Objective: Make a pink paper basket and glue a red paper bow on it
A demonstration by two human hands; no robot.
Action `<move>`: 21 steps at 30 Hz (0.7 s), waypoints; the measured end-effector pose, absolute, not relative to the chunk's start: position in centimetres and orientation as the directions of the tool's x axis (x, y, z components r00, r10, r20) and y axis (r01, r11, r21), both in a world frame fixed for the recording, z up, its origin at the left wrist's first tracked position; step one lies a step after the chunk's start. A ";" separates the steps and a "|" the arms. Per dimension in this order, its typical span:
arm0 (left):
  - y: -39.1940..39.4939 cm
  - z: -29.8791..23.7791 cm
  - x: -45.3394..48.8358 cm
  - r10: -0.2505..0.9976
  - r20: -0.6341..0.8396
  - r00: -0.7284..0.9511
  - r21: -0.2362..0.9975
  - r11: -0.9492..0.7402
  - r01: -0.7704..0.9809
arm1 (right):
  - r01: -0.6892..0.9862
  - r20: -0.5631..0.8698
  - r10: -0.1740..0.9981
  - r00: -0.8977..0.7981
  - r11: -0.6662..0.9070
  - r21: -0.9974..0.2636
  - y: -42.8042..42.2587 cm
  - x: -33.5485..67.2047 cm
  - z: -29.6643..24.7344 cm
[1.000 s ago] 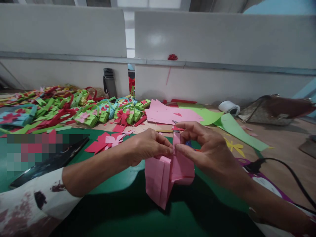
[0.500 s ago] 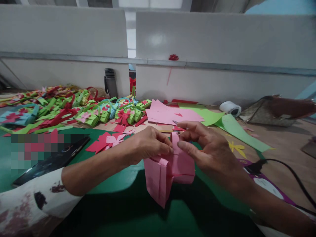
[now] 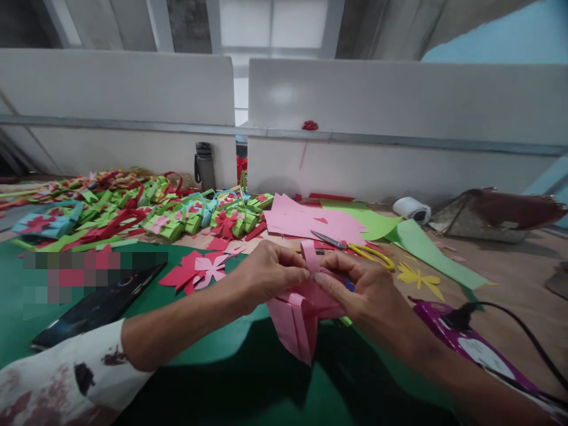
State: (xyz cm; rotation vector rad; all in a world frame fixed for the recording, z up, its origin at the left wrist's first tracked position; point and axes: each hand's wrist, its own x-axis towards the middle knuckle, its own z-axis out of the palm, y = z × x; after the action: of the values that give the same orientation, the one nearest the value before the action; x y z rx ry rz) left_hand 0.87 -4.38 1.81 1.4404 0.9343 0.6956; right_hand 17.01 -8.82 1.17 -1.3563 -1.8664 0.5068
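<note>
Soft daylight from a far window [image 3: 273, 23], even brightness, dark shadow on the near green surface [image 3: 248, 378], wide-angle bending at edges, pixelated patch [image 3: 89, 275] at left

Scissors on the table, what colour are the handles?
Yellow; the scissors show best in the head view.

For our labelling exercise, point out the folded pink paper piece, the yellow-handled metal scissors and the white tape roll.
folded pink paper piece [image 3: 295, 324]: head view, lower fold.
yellow-handled metal scissors [image 3: 347, 245]: head view, pivot.
white tape roll [image 3: 406, 207]: head view, outer side.
</note>
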 end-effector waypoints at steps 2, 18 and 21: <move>-4.5 1.7 0.9 0.860 -0.080 0.504 0.992 0.020 0.124 | 0.602 0.350 0.924 -0.153 0.368 -0.709 -8.8 17.0 0.9; -5.0 1.2 1.0 0.857 -0.015 0.516 0.999 -0.003 0.034 | 0.669 0.425 0.895 -0.134 0.398 -0.628 -9.2 16.9 1.4; -5.1 1.1 1.0 0.853 0.041 0.521 0.999 -0.051 0.005 | 0.693 0.436 0.889 -0.143 0.405 -0.597 -9.3 16.9 1.2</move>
State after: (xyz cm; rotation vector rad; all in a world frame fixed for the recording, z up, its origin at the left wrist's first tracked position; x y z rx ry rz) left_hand 1.01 -5.07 1.14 1.4677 0.7853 0.8198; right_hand 16.91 -9.33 1.23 -1.3528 -1.9003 0.3251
